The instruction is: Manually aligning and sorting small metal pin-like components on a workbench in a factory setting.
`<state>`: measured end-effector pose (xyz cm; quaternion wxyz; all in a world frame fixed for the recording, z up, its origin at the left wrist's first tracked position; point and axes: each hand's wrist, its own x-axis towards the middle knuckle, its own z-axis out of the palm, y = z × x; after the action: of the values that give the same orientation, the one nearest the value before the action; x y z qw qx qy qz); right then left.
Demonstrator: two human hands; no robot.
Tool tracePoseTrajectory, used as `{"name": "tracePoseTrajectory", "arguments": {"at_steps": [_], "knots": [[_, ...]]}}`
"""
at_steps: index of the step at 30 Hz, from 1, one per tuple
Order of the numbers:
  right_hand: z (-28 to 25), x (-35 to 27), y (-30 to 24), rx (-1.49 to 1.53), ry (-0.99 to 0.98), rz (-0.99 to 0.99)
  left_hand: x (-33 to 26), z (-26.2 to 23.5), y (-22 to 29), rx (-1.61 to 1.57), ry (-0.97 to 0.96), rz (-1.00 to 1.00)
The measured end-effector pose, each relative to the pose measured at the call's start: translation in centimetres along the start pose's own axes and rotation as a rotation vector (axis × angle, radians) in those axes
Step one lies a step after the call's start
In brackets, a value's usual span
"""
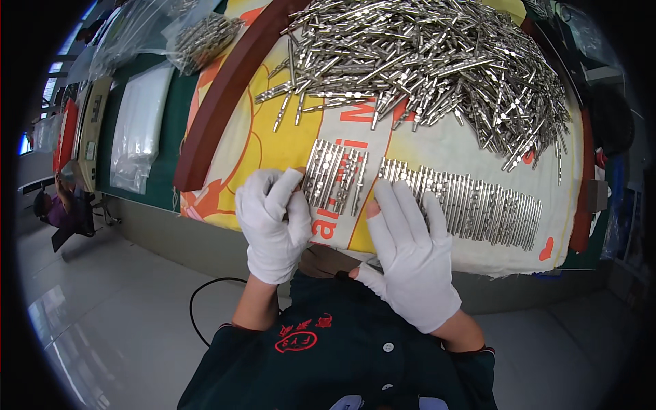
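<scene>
Slim, shiny metal rods with stepped ends lie side by side in two rows on the printed cloth. My left hand [275, 222], in a white glove, is curled at the left end of the shorter row [335, 176]. Its fingers are closed, and whether a rod is between them is hidden. My right hand [413, 263], also gloved, with some fingertips bare, lies with its fingers stretched out over the left end of the longer row [485, 208]. A narrow gap separates the two rows. Beyond them rises a large loose heap of the same rods [437, 61].
Dark red wooden bars [225, 102] border the cloth [263, 137] on the left and right. On the green table to the left lie a clear plastic bag [140, 123] and a bag of metal parts [201, 41]. Another person [65, 208] sits at the far left.
</scene>
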<state>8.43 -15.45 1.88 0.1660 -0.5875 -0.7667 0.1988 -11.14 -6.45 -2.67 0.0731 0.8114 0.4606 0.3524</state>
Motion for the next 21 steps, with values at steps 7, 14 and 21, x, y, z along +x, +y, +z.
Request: {"name": "tracePoseTrajectory", "arguments": {"at_steps": [7, 14, 21], "knots": [[3.7, 4.2, -1.9, -0.003, 0.013, -0.163, 0.2, -0.3, -0.5, -0.028, -0.025, 0.011], [0.3, 0.2, -0.1, -0.034, 0.039, -0.046, 0.2, -0.5, -0.5, -0.09, -0.038, 0.001], [-0.3, -9.0, 5.6, -0.182, 0.837, 0.323, 0.3, -0.4, -0.3, -0.052, -0.053, 0.033]]}}
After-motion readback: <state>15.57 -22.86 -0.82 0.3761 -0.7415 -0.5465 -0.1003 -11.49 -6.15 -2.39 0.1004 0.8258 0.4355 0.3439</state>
